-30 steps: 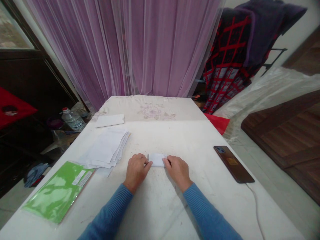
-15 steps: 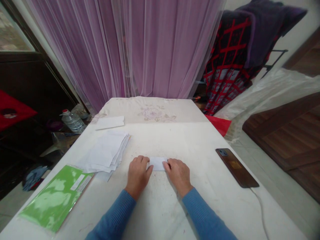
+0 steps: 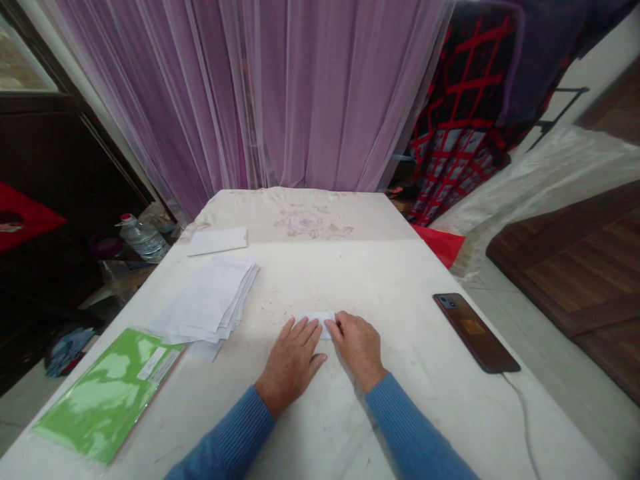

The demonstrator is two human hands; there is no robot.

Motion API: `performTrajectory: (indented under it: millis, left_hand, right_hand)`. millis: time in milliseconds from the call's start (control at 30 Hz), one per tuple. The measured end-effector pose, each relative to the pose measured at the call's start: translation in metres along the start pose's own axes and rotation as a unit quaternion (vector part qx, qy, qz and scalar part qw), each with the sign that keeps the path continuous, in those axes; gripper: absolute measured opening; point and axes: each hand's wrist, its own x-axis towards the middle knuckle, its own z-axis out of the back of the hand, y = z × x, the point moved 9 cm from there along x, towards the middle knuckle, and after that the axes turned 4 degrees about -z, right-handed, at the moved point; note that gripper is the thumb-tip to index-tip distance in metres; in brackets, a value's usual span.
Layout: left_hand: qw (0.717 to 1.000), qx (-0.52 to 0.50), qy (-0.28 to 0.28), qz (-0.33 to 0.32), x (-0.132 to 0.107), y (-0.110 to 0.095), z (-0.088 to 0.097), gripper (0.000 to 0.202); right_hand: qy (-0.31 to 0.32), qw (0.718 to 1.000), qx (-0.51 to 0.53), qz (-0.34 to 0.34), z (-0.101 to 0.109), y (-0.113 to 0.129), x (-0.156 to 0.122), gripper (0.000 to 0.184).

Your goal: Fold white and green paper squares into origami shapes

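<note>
White tabletop point(image 3: 380, 427), folded white paper slip point(image 3: 320, 324) lying flat near its middle. Right hand point(image 3: 356, 343) resting on slip's right end, fingers curled down onto the paper, not gripping. Left hand point(image 3: 291, 357) spread flat on tabletop, fingertips at slip's left end; contact impossible to confirm. Left of slip: stack of loose white sheets point(image 3: 210, 300), green plastic-wrapped packet point(image 3: 100, 393) farther out, white envelope point(image 3: 217, 241) farther ahead. Right of slip: dark smartphone point(image 3: 475, 332), well apart.
</note>
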Motion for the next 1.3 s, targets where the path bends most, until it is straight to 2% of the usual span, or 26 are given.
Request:
performTrajectory:
  millis: [500,867,1067,1167,1300]
  left_hand:
    - [1.000,0.027,-0.012,0.011,-0.006,-0.007,0.000,0.038]
    - [0.999,0.044,-0.020,0.002,-0.003,-0.010,0.007,0.031]
    - [1.000,0.024,-0.017,0.005,0.004,-0.013,0.019,0.025]
    - [1.000,0.009,0.004,0.020,0.007,-0.011,0.019,0.019]
    - [1.000,0.005,-0.011,0.018,0.008,-0.006,0.018,0.016]
  right_hand:
    - [-0.004,0.996,0.088,0.024,-0.005,-0.002,-0.002,0.031]
    - [-0.006,0.997,0.076,0.013,-0.004,-0.003,-0.001,0.030]
    - [0.001,0.998,0.068,0.000,-0.006,-0.004,-0.001,0.024]
    - [0.007,0.998,0.061,-0.010,-0.006,-0.004,0.000,0.022]
    - [0.011,0.998,0.062,-0.015,-0.005,-0.003,0.000,0.021]
